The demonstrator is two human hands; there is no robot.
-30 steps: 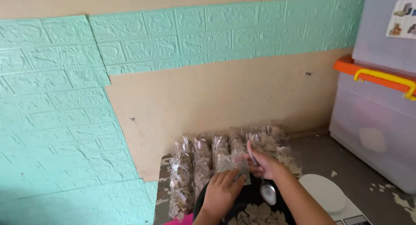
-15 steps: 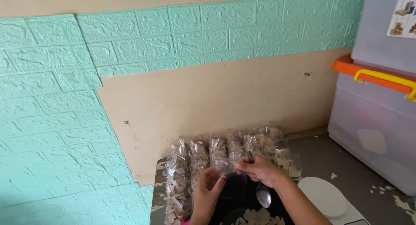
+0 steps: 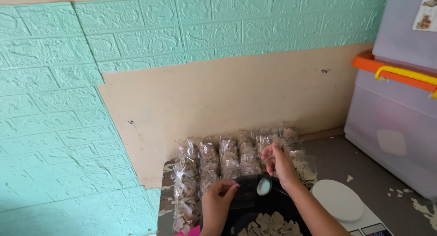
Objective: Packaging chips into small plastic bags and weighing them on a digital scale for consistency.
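My left hand (image 3: 219, 197) pinches the edge of a small clear plastic bag (image 3: 248, 195) held open over a black bowl (image 3: 236, 215) of pale chips (image 3: 268, 222). My right hand (image 3: 280, 163) grips a metal spoon (image 3: 264, 185) by its handle, the spoon's bowl hanging at the mouth of the bag. Just beyond both hands stand rows of filled clear bags of chips (image 3: 214, 161).
A white kitchen scale (image 3: 341, 202) sits at the right of the bowl. Stacked translucent storage boxes (image 3: 396, 122) with an orange lid rim and a yellow handle fill the right side. A teal brick-pattern wall panel (image 3: 59, 127) covers the corner walls.
The left hand has shifted from flat over the bag to pinching its edge. The right hand has lifted and turned the spoon up to the bag's mouth.
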